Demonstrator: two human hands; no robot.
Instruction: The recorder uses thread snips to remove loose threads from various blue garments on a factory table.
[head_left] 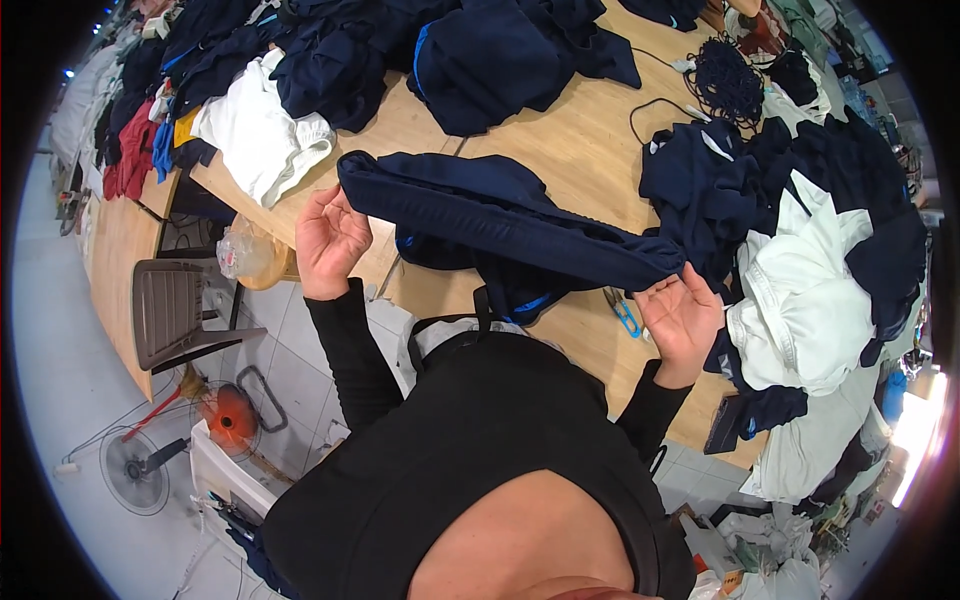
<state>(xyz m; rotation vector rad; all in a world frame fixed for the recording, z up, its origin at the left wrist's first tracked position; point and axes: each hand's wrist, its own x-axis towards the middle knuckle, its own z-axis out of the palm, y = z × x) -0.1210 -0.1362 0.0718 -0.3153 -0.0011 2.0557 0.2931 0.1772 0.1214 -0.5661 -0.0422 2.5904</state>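
Observation:
Between my two hands a dark navy garment (510,220) is stretched by its broad gathered waistband, which slopes down to the right; it looks like shorts or trousers. My left hand (335,240) pinches the band's left end, palm turned up. The band's right end is gripped by my right hand (685,315), lower and nearer to me. Below the band the rest of the garment lies on the wooden table (590,140), with bright blue trim showing. Just left of my right hand lies a small blue-handled tool (626,316), probably thread snips, partly hidden by the cloth.
Navy garments (490,65) are heaped across the table's far side, beside a white garment (262,130). To the right stand more navy clothes (700,185), a white bundle (805,300) and a tangle of dark cord (722,80). A brown chair (175,310) and a fan (145,470) are at left.

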